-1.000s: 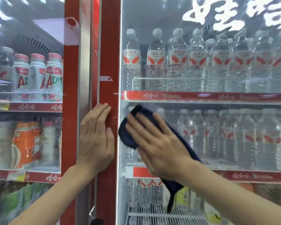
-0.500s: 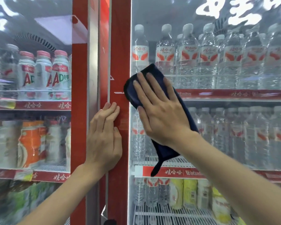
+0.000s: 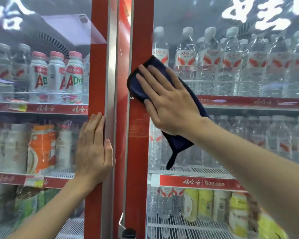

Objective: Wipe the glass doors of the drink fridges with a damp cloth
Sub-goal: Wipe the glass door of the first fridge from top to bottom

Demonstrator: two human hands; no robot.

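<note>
My right hand (image 3: 169,100), fingers flat, presses a soft navy cloth (image 3: 136,87) against the glass door (image 3: 248,75) — my left hand (image 3: 93,149) lies flat, gripping nothing, on the red frame (image 3: 95,75).

I see water btls (image 3: 231,62) packed on the top shelf at right; red shelf strip (image 3: 248,101) under them w/ white lettering; pink-capped AD btls (image 3: 56,75) upper left; orange-label btl (image 3: 40,149) below them; yellow-green btls (image 3: 205,204) low right on a wire rack (image 3: 188,226); fan grille (image 3: 47,42) far upper left; bright white characters (image 3: 259,12) glow top right.
</note>
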